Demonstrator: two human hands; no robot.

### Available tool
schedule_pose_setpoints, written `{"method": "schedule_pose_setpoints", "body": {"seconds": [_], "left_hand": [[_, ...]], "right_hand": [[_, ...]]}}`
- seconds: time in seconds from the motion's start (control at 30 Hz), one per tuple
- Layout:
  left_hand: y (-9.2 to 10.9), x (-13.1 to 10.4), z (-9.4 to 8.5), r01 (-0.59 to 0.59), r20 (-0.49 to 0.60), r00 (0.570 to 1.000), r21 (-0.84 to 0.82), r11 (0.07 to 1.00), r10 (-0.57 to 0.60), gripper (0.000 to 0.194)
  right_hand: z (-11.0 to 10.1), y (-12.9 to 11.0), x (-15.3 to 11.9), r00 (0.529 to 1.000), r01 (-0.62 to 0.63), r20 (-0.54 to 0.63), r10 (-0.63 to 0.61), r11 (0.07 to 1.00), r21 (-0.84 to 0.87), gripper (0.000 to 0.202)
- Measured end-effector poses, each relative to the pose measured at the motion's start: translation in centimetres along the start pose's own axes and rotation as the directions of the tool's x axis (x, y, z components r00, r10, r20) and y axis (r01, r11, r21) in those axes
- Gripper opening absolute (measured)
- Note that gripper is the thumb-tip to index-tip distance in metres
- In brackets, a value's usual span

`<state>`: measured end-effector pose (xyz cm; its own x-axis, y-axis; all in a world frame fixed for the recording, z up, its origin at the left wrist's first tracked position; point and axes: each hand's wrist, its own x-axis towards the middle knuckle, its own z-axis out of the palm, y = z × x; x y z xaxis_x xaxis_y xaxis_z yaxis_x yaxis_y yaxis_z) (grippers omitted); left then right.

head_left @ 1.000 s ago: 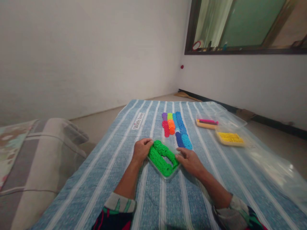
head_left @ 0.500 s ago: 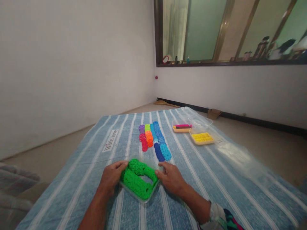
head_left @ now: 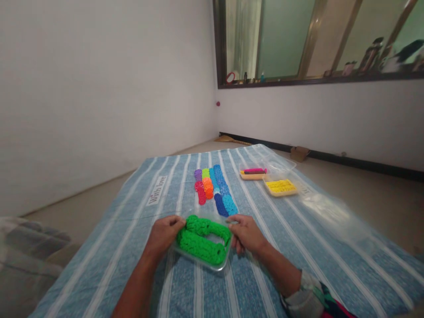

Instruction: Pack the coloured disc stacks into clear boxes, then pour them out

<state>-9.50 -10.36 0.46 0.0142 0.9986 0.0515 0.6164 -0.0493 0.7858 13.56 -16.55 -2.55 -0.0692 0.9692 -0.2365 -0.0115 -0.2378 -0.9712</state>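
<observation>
Between my hands is a clear plastic container at the near middle of the cloth. Rows of small green textured pieces lie in it, with a gap between the rows; I cannot make out their exact kind. My left hand pinches the container's left rim with thumb and fingers. On the opposite side, my right hand grips the right rim, its lower fingers curled beneath. Just beyond the container lie stacked rows of similar pieces: purple, red, orange, dark blue and light blue.
A blue-and-white striped cloth covers the table. At the right rear stand a container of yellow pieces and one holding a pink item. Crumpled clear plastic lies along the right edge. A cardboard box sits on the floor.
The container of green pieces has shifted slightly to the right and turned a little, with both hands still on its rim. The camera view has also moved slightly.
</observation>
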Motion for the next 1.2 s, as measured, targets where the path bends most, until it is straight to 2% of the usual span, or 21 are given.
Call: {"method": "schedule_pose_setpoints", "body": {"seconds": [0.1,0.2,0.33,0.53,0.67,0.83,0.93,1.07,1.2], "left_hand": [[1.2,0.5,1.3,-0.05,-0.026,0.998,-0.024,0.998,0.05,0.026],[3.0,2.1,3.1,-0.136,-0.007,0.991,-0.005,0.991,0.136,0.026],[6.2,5.7,6.1,-0.229,0.08,0.972,0.09,0.969,0.222,0.023],[9.9,11.0,11.7,-0.256,0.188,0.956,0.152,0.955,0.226,0.015],[11.0,13.7,14.6,-0.253,0.241,0.949,0.188,0.949,0.205,0.012],[11.1,15.9,16.9,-0.236,0.289,0.943,0.226,0.945,0.167,0.011],[10.8,17.0,17.9,-0.226,0.312,0.939,0.238,0.945,0.146,0.012],[10.6,18.3,18.9,-0.223,0.335,0.932,0.239,0.945,0.135,0.023],[10.5,18.7,19.3,-0.228,0.329,0.932,0.205,0.952,0.153,0.011]], "right_hand": [[-2.0,-0.7,-0.5,0.999,0.031,-0.035,-0.031,0.999,0.013,0.052],[-4.2,-0.8,-0.6,0.993,0.071,-0.101,-0.067,0.996,0.044,0.05],[-7.2,-0.8,-0.3,0.971,0.11,-0.223,-0.088,0.99,0.088,0.05],[-10.4,-0.4,0.9,0.914,0.143,-0.399,-0.067,0.976,0.162,0.061],[-10.9,0.5,2.0,0.885,0.164,-0.463,-0.047,0.962,0.217,0.064],[-10.6,1.2,2.6,0.859,0.216,-0.508,-0.059,0.943,0.255,0.065],[-10.6,1.4,2.8,0.853,0.239,-0.517,-0.07,0.933,0.269,0.057],[-10.6,1.7,2.9,0.853,0.241,-0.516,-0.073,0.933,0.267,0.044],[-10.3,2.0,2.9,0.86,0.218,-0.507,-0.063,0.943,0.253,0.043]]}}
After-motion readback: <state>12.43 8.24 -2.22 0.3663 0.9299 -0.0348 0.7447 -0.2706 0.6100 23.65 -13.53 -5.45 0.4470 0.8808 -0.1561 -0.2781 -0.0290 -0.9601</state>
